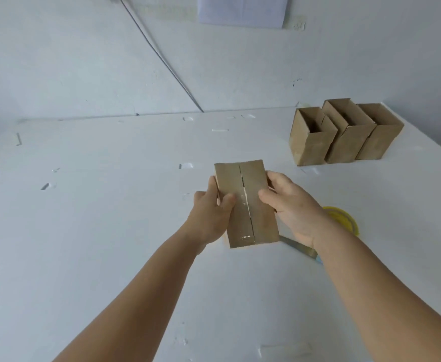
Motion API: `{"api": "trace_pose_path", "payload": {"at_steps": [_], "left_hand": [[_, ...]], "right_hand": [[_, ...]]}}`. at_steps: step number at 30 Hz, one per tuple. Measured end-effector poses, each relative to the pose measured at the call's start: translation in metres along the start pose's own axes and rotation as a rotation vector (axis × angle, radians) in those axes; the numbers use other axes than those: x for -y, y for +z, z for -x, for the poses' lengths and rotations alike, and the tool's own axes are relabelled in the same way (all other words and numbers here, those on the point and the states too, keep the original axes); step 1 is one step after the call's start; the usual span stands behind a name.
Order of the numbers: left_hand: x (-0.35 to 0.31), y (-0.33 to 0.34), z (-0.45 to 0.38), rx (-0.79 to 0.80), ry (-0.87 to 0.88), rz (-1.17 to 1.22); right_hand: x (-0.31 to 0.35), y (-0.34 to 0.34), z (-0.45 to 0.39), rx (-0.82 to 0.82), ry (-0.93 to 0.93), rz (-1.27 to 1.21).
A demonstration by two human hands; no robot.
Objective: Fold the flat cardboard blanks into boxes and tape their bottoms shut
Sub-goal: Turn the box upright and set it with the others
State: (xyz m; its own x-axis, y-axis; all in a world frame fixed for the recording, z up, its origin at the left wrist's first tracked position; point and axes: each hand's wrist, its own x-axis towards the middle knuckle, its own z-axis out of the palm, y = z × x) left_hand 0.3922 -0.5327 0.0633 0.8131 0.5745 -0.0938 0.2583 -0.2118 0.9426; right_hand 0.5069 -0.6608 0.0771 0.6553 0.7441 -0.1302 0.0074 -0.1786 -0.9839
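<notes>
Squarely held, matte cardboard box, glossy taped seam, left hand, right hand

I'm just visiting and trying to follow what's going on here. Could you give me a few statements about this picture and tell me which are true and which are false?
1. Both hands hold one cardboard box between them. True: the left hand grips its left side and the right hand its right.
2. Clear tape runs along the seam of that box. True.
3. Five finished boxes stand at the back right. False: three finished boxes stand there, tops open.
4. The yellow tape roll sits on top of the held box. False: it lies on the table, by the right wrist.
5. The finished boxes lie flat. False: they stand upright.
</notes>
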Motion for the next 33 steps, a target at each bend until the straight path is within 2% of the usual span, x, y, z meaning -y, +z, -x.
{"api": "trace_pose_path", "payload": {"at_steps": [2, 4, 8, 14, 18, 22, 25, 28, 33], "left_hand": [[-0.012, -0.006, -0.001, -0.014, 0.184, -0.035], [-0.021, -0.010, -0.002, -0.036, 0.257, 0.025], [-0.034, -0.006, -0.004, -0.075, 0.149, 0.283], [-0.045, 0.000, -0.014, -0.096, 0.136, 0.325], [-0.045, 0.014, -0.020, -0.027, 0.190, 0.325], [-0.048, 0.029, -0.036, -0.008, 0.274, 0.261], [-0.047, 0.045, -0.057, -0.126, 0.269, 0.151], [-0.044, 0.068, -0.086, -0.213, 0.266, -0.017], [-0.040, 0.109, -0.136, -0.318, 0.207, -0.183]], "right_hand": [[0.014, -0.003, 0.001, -0.100, -0.072, -0.004], [0.027, -0.004, 0.002, -0.214, -0.098, 0.015], [0.038, -0.004, 0.004, -0.386, -0.139, 0.027], [0.033, -0.005, 0.005, -0.478, -0.172, -0.015], [0.027, -0.015, -0.002, -0.508, -0.189, 0.070], [0.019, -0.031, -0.013, -0.545, -0.210, 0.143], [0.009, -0.046, -0.026, -0.600, -0.216, 0.146], [0.000, -0.066, -0.043, -0.631, -0.214, 0.252], [-0.016, -0.103, -0.089, -0.609, -0.203, 0.394]]}}
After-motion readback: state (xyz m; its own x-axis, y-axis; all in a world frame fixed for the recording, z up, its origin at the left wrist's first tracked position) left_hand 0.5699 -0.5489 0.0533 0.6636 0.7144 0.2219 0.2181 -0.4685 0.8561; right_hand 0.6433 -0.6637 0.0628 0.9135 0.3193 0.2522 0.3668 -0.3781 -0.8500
